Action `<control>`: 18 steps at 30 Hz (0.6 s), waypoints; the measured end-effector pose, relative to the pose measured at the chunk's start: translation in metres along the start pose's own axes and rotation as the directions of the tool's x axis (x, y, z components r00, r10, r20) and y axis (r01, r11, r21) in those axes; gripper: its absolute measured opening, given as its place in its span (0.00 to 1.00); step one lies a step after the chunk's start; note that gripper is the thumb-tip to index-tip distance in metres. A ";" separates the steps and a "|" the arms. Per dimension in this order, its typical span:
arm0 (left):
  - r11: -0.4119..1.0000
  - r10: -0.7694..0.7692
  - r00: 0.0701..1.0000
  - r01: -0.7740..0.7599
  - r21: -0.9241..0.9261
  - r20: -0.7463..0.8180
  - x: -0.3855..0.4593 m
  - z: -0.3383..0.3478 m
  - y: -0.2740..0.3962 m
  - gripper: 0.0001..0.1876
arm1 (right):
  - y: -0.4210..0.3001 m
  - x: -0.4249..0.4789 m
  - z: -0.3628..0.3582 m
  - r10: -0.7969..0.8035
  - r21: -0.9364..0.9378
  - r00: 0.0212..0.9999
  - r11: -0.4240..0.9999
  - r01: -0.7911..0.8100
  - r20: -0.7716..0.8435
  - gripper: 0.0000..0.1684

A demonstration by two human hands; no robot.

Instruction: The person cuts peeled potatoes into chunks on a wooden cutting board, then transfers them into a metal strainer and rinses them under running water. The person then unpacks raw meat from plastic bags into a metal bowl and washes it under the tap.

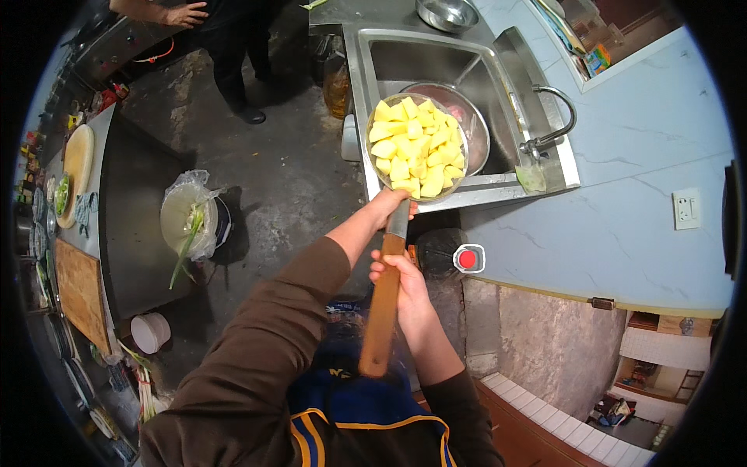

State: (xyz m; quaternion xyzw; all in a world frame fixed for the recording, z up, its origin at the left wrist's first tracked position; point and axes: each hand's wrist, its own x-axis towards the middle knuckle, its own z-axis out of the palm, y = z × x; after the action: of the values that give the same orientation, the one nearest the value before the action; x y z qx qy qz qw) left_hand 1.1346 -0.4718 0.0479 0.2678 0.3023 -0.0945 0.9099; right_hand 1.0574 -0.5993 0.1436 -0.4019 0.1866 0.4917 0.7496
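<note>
Both my hands hold a round long-handled strainer (373,153) heaped with chunks of peeled yellow potato (415,143). My right hand (408,280) is wrapped around its wooden handle (381,324). My left hand (390,205) grips it farther forward, where the metal neck (398,219) meets the bowl; part of that hand is hidden. The strainer is over the near left edge of a stainless steel sink (443,58). Behind it, partly covered, a metal basin (480,131) sits in the sink with something pinkish inside.
A curved faucet (566,111) rises at the sink's right. A metal bowl (448,14) stands behind the sink. On the floor are a lined bin (181,219) with scallion scraps and a red-capped jug (468,258). Another person (233,52) stands far left, near a steel counter (140,233).
</note>
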 end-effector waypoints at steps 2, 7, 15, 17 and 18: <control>0.998 0.042 0.999 -0.043 0.051 0.010 -0.009 0.001 -0.002 0.15 | -0.001 -0.006 0.004 -0.024 0.039 0.999 0.999 0.025 -0.021 0.20; 0.869 -0.057 0.998 0.032 0.494 0.036 -0.060 -0.034 0.021 0.23 | -0.005 -0.023 0.001 -0.059 -0.140 0.998 0.989 0.056 -0.017 0.17; 0.734 0.329 0.944 -0.235 0.637 -0.030 -0.075 -0.082 0.102 0.17 | -0.008 -0.015 -0.037 -0.031 -0.262 0.999 0.965 0.019 -0.041 0.20; 0.693 0.406 0.914 -0.296 0.657 -0.017 -0.053 -0.089 0.109 0.17 | -0.011 -0.015 -0.042 -0.009 -0.246 0.999 0.969 -0.003 -0.047 0.24; 0.671 0.448 0.894 -0.319 0.669 -0.023 -0.043 -0.089 0.113 0.18 | -0.014 -0.018 -0.038 -0.003 -0.258 0.998 0.966 -0.014 -0.066 0.25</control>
State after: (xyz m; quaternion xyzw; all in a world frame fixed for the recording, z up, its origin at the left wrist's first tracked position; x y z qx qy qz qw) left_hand 1.0937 -0.3278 0.0627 0.6311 0.2703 0.0260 0.7266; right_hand 1.0661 -0.6425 0.1379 -0.5116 0.1469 0.5002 0.6830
